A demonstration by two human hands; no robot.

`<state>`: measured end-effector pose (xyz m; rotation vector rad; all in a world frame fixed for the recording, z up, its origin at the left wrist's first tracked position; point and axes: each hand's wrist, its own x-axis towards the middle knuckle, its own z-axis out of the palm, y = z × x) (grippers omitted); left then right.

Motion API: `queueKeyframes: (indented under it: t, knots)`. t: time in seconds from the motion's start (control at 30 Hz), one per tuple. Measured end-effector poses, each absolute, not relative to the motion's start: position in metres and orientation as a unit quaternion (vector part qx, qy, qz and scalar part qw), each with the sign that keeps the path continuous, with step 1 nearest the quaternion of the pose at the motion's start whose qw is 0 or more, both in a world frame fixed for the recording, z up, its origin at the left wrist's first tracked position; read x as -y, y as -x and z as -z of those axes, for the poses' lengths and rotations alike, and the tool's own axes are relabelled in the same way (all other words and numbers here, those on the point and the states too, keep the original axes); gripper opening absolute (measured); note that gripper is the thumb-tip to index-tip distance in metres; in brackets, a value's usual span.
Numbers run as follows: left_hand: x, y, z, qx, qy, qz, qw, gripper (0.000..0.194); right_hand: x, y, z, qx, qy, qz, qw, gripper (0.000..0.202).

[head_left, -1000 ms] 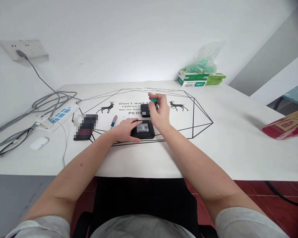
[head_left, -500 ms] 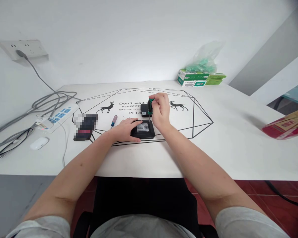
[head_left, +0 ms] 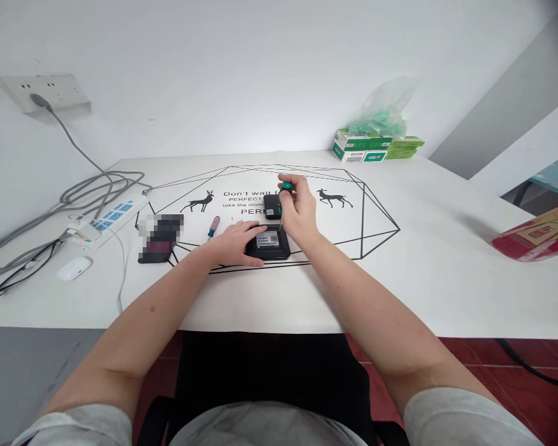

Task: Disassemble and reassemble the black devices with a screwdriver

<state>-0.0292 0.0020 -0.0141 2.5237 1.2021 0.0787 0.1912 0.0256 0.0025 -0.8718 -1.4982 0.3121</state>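
A flat black device point(head_left: 268, 248) with a printed label lies on the white table. My left hand point(head_left: 236, 243) rests against its left side, thumb at the near edge and fingers on the far edge, steadying hold on it. In my right hand point(head_left: 300, 210) is a green and black screwdriver point(head_left: 286, 187), held upright with its tip at the device's upper right corner. Just behind the device sits a smaller black box point(head_left: 272, 206), partly covered by my right hand. A second screwdriver point(head_left: 214, 227) with a translucent handle lies left of my left hand.
On the left are a power strip point(head_left: 114, 217), coiled grey cables, glasses point(head_left: 25, 269), a white case point(head_left: 75, 268) and a pixelated dark object point(head_left: 160, 239). Green boxes point(head_left: 363, 144) with a plastic bag stand at the back; a red and yellow package point(head_left: 534, 235) lies right.
The screwdriver's handle has tilted slightly and my right fingers have shifted around it. My left hand and the black device have stayed in place.
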Motion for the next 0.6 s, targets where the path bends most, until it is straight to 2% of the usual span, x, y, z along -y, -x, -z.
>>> queueKeyframes:
  t: [0.13, 0.3, 0.47, 0.6]
  knots:
    - [-0.0018, 0.0293, 0.0137, -0.425, -0.888, -0.023, 0.172, 0.107, -0.0309, -0.1943, -0.0012, 0.671, 0.354, -0.038, 0.651, 0.032]
    - [-0.0031, 0.0311, 0.0154, -0.423, -0.889, -0.024, 0.171, 0.107, -0.0298, -0.1942, -0.0013, 0.665, 0.362, -0.036, 0.652, 0.036]
    - [-0.0024, 0.0309, 0.0148, -0.419, -0.893, -0.031, 0.164, 0.106, -0.0280, -0.1920, -0.0028, 0.667, 0.385, -0.042, 0.637, 0.023]
    - [-0.0011, 0.0297, 0.0136, -0.417, -0.894, -0.025, 0.161, 0.106, -0.0273, -0.1900, -0.0043, 0.658, 0.393, -0.021, 0.642, 0.025]
